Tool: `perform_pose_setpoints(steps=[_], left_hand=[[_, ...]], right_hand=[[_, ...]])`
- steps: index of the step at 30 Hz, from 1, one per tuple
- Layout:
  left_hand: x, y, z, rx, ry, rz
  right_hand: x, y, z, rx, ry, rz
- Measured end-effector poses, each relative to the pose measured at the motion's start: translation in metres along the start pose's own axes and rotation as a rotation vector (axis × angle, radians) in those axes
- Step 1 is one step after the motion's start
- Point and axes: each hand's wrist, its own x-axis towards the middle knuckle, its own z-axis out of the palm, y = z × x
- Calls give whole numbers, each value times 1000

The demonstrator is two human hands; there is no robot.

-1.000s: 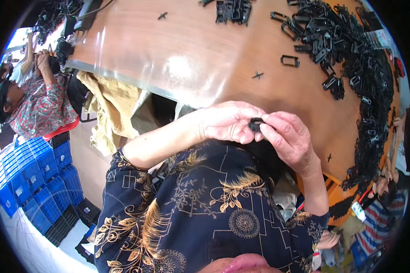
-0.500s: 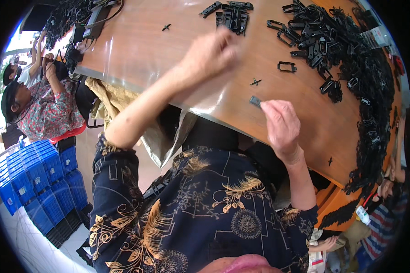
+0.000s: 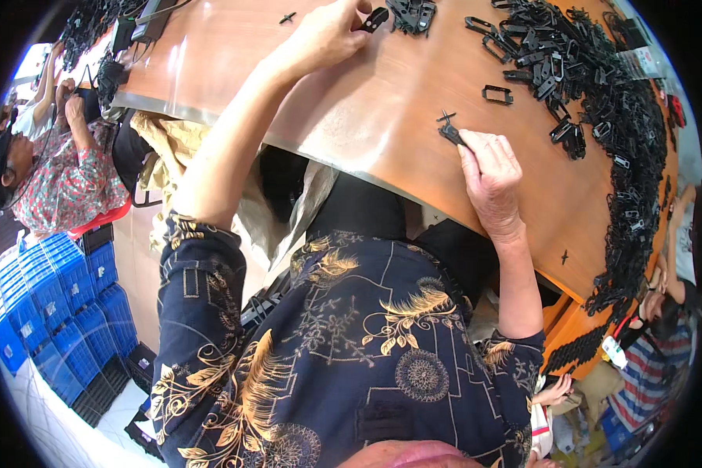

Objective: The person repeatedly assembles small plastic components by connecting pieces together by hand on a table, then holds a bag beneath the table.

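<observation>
Reaching far across the table, my left hand (image 3: 331, 37) has its fingertips closed on a long black plastic part (image 3: 376, 19). Just right of that part is a small cluster of black plastic parts (image 3: 411, 15). My right hand (image 3: 491, 168), nearer the table's front edge, pinches a small dark plastic clip (image 3: 449, 134) between thumb and fingers. The clip's tip is close to a small black cross-shaped piece (image 3: 445, 116); I cannot tell whether they touch. A rectangular black frame (image 3: 498, 95) lies flat beyond my right hand.
A large heap of black plastic parts (image 3: 550, 66) spreads down the table's right side. Another cross-shaped piece (image 3: 288, 18) lies at far left. Blue crates (image 3: 51, 285) are stacked on the floor at left. A person in a flowered top (image 3: 66, 183) sits beyond them.
My left hand has moved farther away and left, and now grips a long black part. My right hand has turned its clip and brought it near the cross-shaped piece.
</observation>
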Motion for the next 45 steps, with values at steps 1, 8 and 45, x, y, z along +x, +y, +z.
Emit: perform_pose_setpoints(steps=[1, 8, 45], left_hand=[[-8, -4, 6, -470, -11, 68], [-74, 22, 50, -1240, 22, 258], [-89, 100, 95, -1335, -86, -3]], right_hand=[[2, -5, -3, -4, -3, 6], [27, -37, -5, 1435, 68, 828], [-11, -8, -15, 1471, 20, 876]])
